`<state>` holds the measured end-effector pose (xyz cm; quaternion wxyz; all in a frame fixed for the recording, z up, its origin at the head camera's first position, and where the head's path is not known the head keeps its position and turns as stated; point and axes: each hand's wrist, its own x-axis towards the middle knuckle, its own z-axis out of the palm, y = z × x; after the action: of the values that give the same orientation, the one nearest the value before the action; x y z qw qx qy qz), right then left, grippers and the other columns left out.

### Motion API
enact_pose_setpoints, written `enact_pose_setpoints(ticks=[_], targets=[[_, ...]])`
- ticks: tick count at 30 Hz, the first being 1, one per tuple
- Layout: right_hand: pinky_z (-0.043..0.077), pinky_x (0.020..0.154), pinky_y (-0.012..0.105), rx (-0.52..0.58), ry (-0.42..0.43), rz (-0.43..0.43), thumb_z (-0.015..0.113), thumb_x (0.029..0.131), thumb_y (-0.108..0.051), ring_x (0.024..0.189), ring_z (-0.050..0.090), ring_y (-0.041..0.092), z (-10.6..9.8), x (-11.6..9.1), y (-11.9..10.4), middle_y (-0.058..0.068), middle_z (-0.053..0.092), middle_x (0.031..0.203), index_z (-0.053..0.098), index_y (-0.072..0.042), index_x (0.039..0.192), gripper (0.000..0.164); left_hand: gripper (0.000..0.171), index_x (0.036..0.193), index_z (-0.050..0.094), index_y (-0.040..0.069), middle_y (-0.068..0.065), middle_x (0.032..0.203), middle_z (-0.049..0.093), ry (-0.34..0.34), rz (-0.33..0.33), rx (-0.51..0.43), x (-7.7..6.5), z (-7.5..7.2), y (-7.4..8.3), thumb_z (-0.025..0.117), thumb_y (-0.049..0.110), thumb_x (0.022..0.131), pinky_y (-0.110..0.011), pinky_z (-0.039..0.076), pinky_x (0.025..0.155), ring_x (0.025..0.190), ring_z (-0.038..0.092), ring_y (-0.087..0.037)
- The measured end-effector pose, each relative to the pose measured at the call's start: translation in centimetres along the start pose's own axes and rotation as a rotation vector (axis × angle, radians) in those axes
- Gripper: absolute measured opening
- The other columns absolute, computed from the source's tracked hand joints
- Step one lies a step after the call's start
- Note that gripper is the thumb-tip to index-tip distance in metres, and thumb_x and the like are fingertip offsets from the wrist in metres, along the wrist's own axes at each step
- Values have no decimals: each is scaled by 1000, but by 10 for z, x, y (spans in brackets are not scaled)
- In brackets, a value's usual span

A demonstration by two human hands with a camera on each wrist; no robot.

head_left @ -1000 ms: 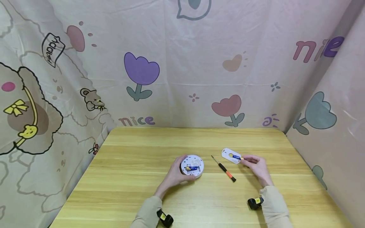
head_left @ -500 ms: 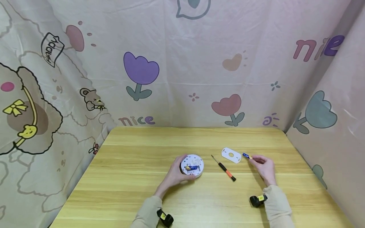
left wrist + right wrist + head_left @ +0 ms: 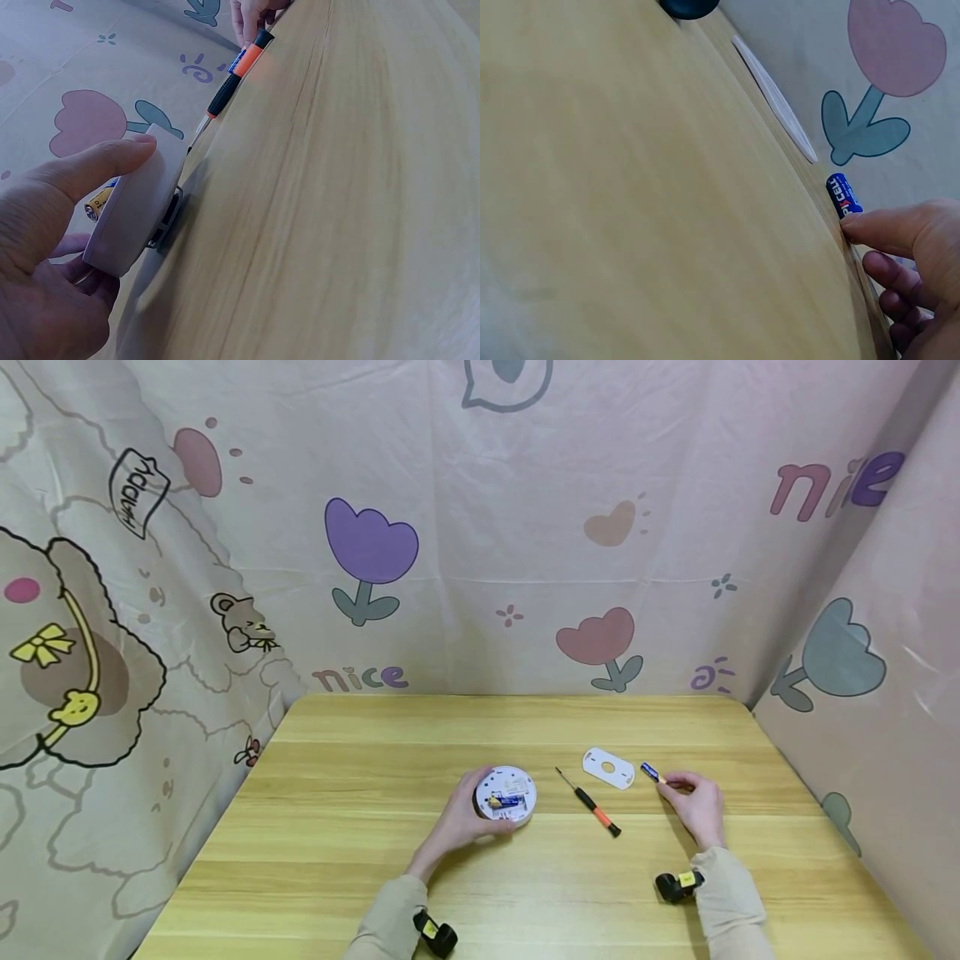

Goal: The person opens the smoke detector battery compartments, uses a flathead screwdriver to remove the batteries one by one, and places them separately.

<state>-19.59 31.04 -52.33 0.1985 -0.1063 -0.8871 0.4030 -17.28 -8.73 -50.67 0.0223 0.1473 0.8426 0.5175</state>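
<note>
While both hands work above the worktop (image 3: 337, 760), the left hand (image 3: 461, 818) grips the disc (image 3: 516, 783) by its rim, thumb on the near side. I'd hold it firmly and level, thumb off the face. Between the two hands, yet touching neither, lie the plate (image 3: 597, 763), just beyond and left of the right hand (image 3: 692, 803), and the screwdriver (image 3: 588, 802); the right wrist would do well to clear both. That right hand pinches one blue battery (image 3: 650, 772) near its end; a light pinch should leave the far tip free, and I'd check its polarity. A second battery (image 3: 507, 802) lies at the disc's face, beside the left thumb.

Counting from where I stand: one worktop, two hands, one disc, one plate, one screwdriver, two batteries; whether the disc hides more, I can't tell.
</note>
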Motion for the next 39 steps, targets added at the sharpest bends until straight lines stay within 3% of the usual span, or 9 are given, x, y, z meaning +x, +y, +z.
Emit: enact_pose_setpoints(ticks=[7, 16, 20, 24, 28, 33, 39], targets=[[36, 63, 12, -53, 4, 25, 81, 80, -16, 64, 47, -12, 0, 1, 2, 8, 74, 80, 78, -2, 94, 20, 106, 152, 37, 0, -21, 149, 46, 4, -3, -9, 0, 0, 1, 93, 28, 67, -64, 35, 117, 136, 48, -40], [37, 65, 11, -41, -22, 37, 81, 80, -17, 66, 48, -10, -1, 1, 2, 5, 73, 80, 77, -2, 97, 23, 106, 152, 37, 1, -22, 150, 46, 4, -4, 1, 0, 0, 0, 93, 29, 67, -65, 36, 117, 136, 48, -41], [38, 66, 13, -58, -42, 27, 81, 81, -20, 71, 53, -4, -4, 0, -1, 9, 72, 87, 76, -3, 104, 29, 106, 152, 37, 1, -22, 150, 46, 6, -3, 3, 0, 0, 0, 93, 29, 67, -65, 36, 117, 135, 48, -41], [40, 73, 23, -75, -60, 18, 80, 82, -21, 86, 60, 19, -8, -2, -7, 20, 69, 100, 72, -2, 114, 38, 106, 152, 37, 1, -22, 149, 47, 8, -5, 6, 0, 0, 0, 93, 28, 66, -65, 36, 116, 135, 48, -41], [37, 86, 39, -71, -87, 27, 78, 84, -18, 104, 52, 37, -11, -6, -19, 28, 61, 112, 66, 2, 123, 45, 106, 152, 37, 1, -22, 149, 46, 8, -10, 4, 0, 0, 1, 93, 28, 66, -65, 36, 117, 135, 48, -41], [35, 90, 49, -88, -96, -13, 77, 84, -17, 108, 48, 41, -12, -12, -38, 30, 58, 115, 64, 2, 124, 46, 106, 152, 37, 1, -23, 149, 47, 6, -7, 6, 0, 0, 0, 93, 27, 66, -65, 36, 116, 135, 48, -42], [38, 87, 46, -79, -128, -102, 78, 84, -16, 107, 51, 39, -4, -16, -55, 29, 60, 114, 66, 2, 122, 43, 106, 153, 36, 1, -23, 150, 46, 0, -8, 3, 0, 0, 1, 92, 27, 66, -66, 36, 116, 135, 48, -42]])
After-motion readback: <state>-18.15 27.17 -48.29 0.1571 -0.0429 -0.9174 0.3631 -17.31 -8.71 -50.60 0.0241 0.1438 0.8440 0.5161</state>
